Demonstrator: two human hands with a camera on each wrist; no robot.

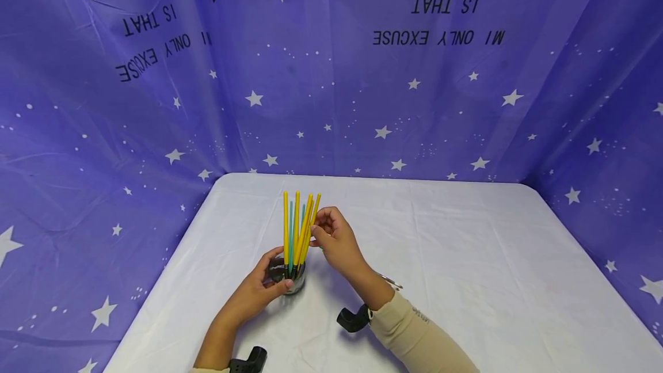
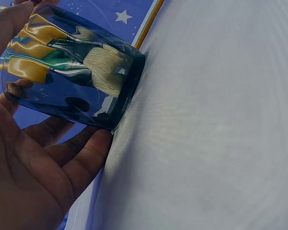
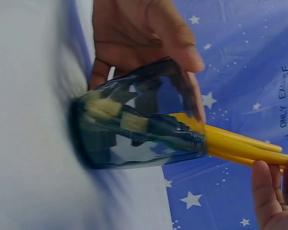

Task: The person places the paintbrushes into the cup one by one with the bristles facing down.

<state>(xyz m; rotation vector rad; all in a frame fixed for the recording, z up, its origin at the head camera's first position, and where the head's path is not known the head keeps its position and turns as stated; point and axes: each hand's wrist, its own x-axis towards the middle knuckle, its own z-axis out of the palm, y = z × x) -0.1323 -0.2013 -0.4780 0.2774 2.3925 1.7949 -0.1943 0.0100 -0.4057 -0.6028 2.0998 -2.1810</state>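
A clear glass (image 1: 296,288) stands on the white table with several yellow and teal brushes (image 1: 285,229) in it, bristles down. The left hand (image 1: 251,298) holds the glass by its side, thumb at the front; in the left wrist view its fingers curve round the glass (image 2: 77,103). The right hand (image 1: 339,243) pinches the upper part of a yellow handle at the right of the bunch. Through the glass (image 3: 153,160) in the right wrist view, pale bristles (image 3: 103,106) show near its base, and the right hand's fingertips (image 3: 264,187) touch a yellow handle.
The white cloth-covered table (image 1: 466,258) extends around the glass. Purple star-print curtain (image 1: 331,73) hangs behind it and at both sides. Black wrist devices (image 1: 354,319) sit on both arms, low over the table's near part.
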